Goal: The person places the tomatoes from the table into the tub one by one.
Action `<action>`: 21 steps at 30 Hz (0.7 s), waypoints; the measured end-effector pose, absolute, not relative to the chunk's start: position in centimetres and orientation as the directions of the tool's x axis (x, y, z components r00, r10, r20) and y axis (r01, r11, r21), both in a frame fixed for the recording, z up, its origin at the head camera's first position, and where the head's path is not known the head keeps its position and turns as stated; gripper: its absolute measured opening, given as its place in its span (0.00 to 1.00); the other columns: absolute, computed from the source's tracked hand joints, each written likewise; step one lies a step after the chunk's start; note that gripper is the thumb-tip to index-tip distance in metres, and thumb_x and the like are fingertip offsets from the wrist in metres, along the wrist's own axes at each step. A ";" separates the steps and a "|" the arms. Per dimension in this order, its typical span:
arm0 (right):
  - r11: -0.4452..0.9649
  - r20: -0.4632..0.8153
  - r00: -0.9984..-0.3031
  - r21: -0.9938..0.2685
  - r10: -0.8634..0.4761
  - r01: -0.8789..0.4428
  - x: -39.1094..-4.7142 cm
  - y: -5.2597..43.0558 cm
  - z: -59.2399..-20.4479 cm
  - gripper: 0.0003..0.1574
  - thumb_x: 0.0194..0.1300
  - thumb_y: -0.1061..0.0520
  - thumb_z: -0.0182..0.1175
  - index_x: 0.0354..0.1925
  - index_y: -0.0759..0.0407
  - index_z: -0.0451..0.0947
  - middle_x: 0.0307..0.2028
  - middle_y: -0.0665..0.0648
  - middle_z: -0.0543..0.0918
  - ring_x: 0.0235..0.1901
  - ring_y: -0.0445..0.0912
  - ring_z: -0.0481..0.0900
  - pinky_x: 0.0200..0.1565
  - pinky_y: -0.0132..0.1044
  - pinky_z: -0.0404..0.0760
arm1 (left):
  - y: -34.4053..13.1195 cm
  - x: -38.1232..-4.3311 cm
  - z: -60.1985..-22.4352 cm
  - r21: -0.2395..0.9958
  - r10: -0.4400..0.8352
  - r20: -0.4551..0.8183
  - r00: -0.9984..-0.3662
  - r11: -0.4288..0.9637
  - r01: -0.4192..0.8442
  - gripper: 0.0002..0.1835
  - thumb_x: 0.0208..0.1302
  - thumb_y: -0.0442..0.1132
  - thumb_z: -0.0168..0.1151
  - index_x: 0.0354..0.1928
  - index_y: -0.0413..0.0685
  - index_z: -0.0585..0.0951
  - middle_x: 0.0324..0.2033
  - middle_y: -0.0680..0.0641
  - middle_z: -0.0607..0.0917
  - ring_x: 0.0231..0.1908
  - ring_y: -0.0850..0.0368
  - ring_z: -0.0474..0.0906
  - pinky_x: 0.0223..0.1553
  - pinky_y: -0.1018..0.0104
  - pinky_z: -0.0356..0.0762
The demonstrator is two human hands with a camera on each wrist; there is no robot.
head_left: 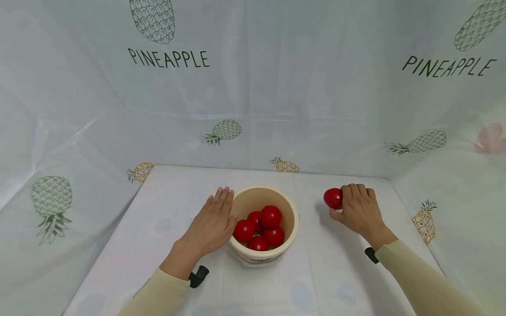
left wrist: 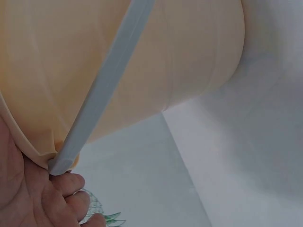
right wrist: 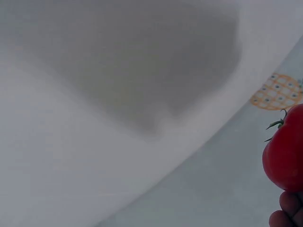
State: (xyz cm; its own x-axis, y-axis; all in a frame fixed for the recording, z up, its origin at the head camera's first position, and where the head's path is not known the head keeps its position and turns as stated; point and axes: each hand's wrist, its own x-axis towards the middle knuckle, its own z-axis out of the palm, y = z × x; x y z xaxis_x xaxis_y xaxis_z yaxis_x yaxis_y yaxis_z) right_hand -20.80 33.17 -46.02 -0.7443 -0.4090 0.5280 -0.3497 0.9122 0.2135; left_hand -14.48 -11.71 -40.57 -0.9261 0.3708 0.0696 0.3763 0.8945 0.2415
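Observation:
My right hand (head_left: 360, 210) grips a red tomato (head_left: 333, 198) above the right part of the table. The right wrist view shows this tomato (right wrist: 286, 151) with its green stem and the fingertips below it. A cream bucket (head_left: 291, 237) stands mid-table with several red tomatoes (head_left: 270, 217) inside. Against the bucket's left rim lies my left hand (head_left: 211, 224), its fingers straight and pointing away from me. From the left wrist, the bucket's wall (left wrist: 189, 47) and grey handle (left wrist: 102, 94) show, with the fingers (left wrist: 71, 203) beside the handle's joint.
A white cloth covers the table (head_left: 300, 272). Behind it hangs a pale sheet (head_left: 292, 87) printed with pineapples, which also rises along both sides. The table's back edge lies just beyond the bucket and the right hand.

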 end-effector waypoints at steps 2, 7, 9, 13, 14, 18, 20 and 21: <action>0.909 0.543 -0.730 0.218 -0.416 -0.356 -20.8 32.4 -45.3 0.43 0.49 0.37 0.70 0.45 0.71 0.73 0.37 0.69 0.80 0.39 0.65 0.77 0.36 0.57 0.76 | -11.7 -14.5 -40.5 0.242 0.370 0.066 -0.927 0.895 0.374 0.38 0.82 0.51 0.46 0.82 0.35 0.55 0.83 0.37 0.55 0.84 0.41 0.47 0.83 0.44 0.48; 0.897 0.578 -0.689 0.223 -0.437 -0.382 -20.6 30.2 -42.7 0.42 0.50 0.36 0.68 0.44 0.71 0.73 0.36 0.69 0.80 0.38 0.64 0.76 0.35 0.55 0.75 | -11.8 -14.6 -40.5 0.250 0.372 0.055 -0.927 0.893 0.374 0.38 0.82 0.51 0.45 0.83 0.35 0.54 0.83 0.37 0.55 0.84 0.41 0.46 0.83 0.43 0.48; 0.893 0.587 -0.678 0.219 -0.443 -0.394 -20.4 29.2 -41.5 0.42 0.49 0.36 0.68 0.44 0.71 0.74 0.36 0.69 0.81 0.38 0.64 0.77 0.36 0.55 0.76 | -11.7 -14.6 -40.5 0.255 0.374 0.052 -0.926 0.892 0.374 0.38 0.82 0.50 0.45 0.83 0.35 0.54 0.83 0.37 0.55 0.84 0.40 0.45 0.83 0.43 0.48; 0.885 0.596 -0.665 0.196 -0.450 -0.423 -19.7 26.5 -38.9 0.42 0.49 0.36 0.71 0.45 0.71 0.74 0.37 0.69 0.82 0.40 0.64 0.79 0.38 0.56 0.78 | -11.7 -14.6 -40.5 0.269 0.368 0.050 -0.928 0.890 0.368 0.38 0.82 0.50 0.46 0.83 0.35 0.54 0.83 0.37 0.55 0.84 0.41 0.45 0.83 0.43 0.47; 0.882 0.597 -0.662 0.188 -0.452 -0.433 -19.6 25.8 -38.3 0.42 0.49 0.37 0.71 0.45 0.70 0.75 0.38 0.69 0.82 0.40 0.65 0.79 0.38 0.56 0.78 | -11.7 -14.6 -40.5 0.272 0.367 0.051 -0.929 0.890 0.366 0.38 0.82 0.49 0.46 0.83 0.35 0.54 0.83 0.37 0.55 0.84 0.41 0.46 0.83 0.43 0.48; 0.859 0.590 -0.648 0.169 -0.481 -0.483 -18.8 22.7 -36.5 0.40 0.51 0.36 0.69 0.44 0.70 0.75 0.37 0.67 0.82 0.40 0.63 0.78 0.38 0.55 0.78 | -11.6 -14.6 -40.6 0.273 0.361 0.042 -0.932 0.893 0.358 0.38 0.82 0.50 0.45 0.83 0.36 0.54 0.83 0.38 0.54 0.84 0.41 0.45 0.83 0.44 0.47; 0.842 0.580 -0.640 0.166 -0.504 -0.513 -18.3 21.2 -36.0 0.39 0.52 0.36 0.68 0.44 0.69 0.76 0.37 0.66 0.82 0.39 0.61 0.78 0.38 0.53 0.77 | -11.7 -14.6 -40.6 0.276 0.363 0.042 -0.931 0.891 0.360 0.37 0.82 0.50 0.45 0.83 0.36 0.53 0.83 0.38 0.54 0.84 0.41 0.45 0.83 0.44 0.46; 0.833 0.574 -0.636 0.163 -0.516 -0.528 -18.1 20.5 -35.9 0.39 0.53 0.36 0.68 0.44 0.68 0.76 0.37 0.65 0.82 0.39 0.61 0.78 0.39 0.52 0.77 | -11.7 -14.6 -40.6 0.275 0.364 0.043 -0.930 0.891 0.361 0.37 0.82 0.50 0.45 0.83 0.36 0.53 0.83 0.39 0.54 0.84 0.42 0.45 0.83 0.44 0.46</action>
State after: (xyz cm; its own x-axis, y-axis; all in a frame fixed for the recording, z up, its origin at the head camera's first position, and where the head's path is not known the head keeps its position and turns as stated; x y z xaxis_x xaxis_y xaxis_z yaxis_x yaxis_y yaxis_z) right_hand -18.07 20.52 -35.93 -0.6364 -0.5156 0.5737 -0.5284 0.8332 0.1627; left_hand -14.62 -11.66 -40.62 -0.9304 0.3640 0.0429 0.3613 0.8910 0.2750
